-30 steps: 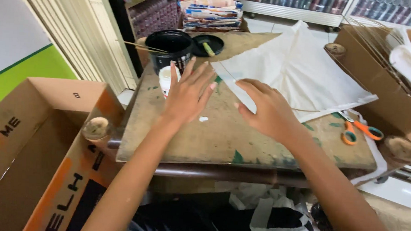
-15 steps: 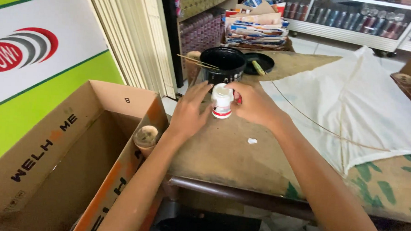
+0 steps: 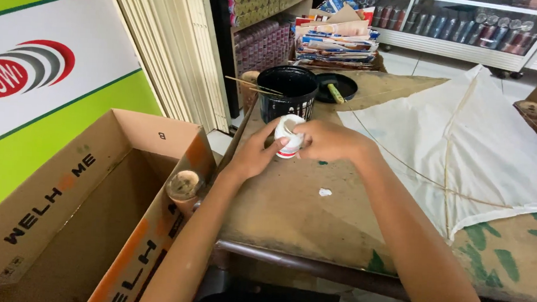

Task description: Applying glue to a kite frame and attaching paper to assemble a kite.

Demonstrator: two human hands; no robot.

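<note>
Both hands close on a small white jar with a red band standing on the counter. The left hand wraps its fingers around the jar's side; the right hand has its fingers clamped at the top. Just beyond the fingers stands a black tub; a white kite lies to their right.

Left hand and right hand grip a small white jar beside a black tub.

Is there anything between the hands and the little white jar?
No. Both the left hand and the right hand are already touching the jar, with nothing visible between them.
</note>
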